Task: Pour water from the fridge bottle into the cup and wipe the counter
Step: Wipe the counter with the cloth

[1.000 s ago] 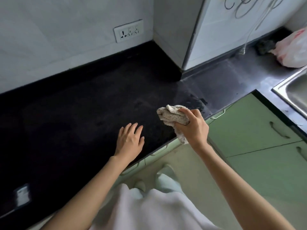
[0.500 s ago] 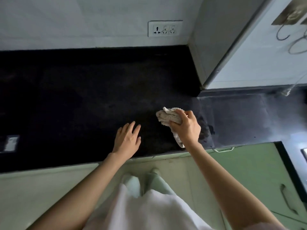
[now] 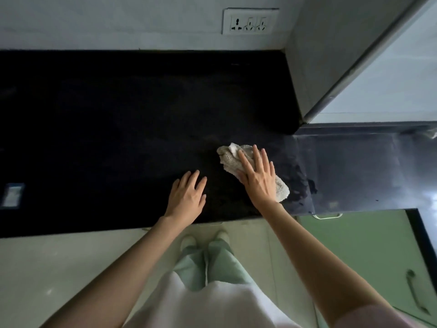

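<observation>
The right hand [image 3: 259,178] lies flat with straight fingers, pressing the cloth [image 3: 230,159] on the dark desk [image 3: 118,126]. The left hand [image 3: 188,197] rests flat and holds nothing. To wipe well, push down evenly and slide slowly over the wet spots [image 3: 301,188].

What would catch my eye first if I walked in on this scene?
Most likely the pale cloth, bright against the black counter, with the right hand pressing flat on it near the counter's front edge. Just beside it, the left hand rests open on the dark stone. After that, the white wall socket up on the back wall stands out.
</observation>
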`<state>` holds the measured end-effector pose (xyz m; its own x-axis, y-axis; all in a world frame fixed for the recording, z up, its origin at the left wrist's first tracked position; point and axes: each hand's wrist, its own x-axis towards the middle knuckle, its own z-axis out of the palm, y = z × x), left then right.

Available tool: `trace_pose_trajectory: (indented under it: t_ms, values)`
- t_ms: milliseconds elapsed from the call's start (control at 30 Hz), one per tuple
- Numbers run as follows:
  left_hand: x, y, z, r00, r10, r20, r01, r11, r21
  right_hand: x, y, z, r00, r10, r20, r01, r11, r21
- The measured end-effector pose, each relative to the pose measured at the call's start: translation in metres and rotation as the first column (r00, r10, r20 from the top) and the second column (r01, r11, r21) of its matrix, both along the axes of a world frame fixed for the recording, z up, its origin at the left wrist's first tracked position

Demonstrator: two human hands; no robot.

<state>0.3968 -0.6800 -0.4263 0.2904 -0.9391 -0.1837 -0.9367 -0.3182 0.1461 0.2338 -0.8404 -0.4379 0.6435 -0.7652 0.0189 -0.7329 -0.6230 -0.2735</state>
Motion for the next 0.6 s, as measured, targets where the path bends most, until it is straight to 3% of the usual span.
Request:
trace_pose_trajectory:
  t_ms: [200, 467, 600]
  values:
    - [0.003, 0.003, 0.000, 1.000, -0.029, 0.009, 0.029, 1.000, 0.001, 0.018, -0.033, -0.006, 0.998, -0.058, 0.038, 0.059, 0.997, -0.044]
    - [-0.001, 0.007, -0.008, 1.000, -0.023, 0.008, 0.024, 0.995, -0.095, -0.011, 0.035, -0.010, 0.989, -0.076, 0.123, 0.091, 0.988, -0.125]
    - [-0.001, 0.009, -0.009, 1.000, -0.016, 0.001, 0.016, 0.995, -0.096, -0.010, 0.017, -0.012, 0.994, -0.016, 0.105, 0.028, 0.993, -0.111]
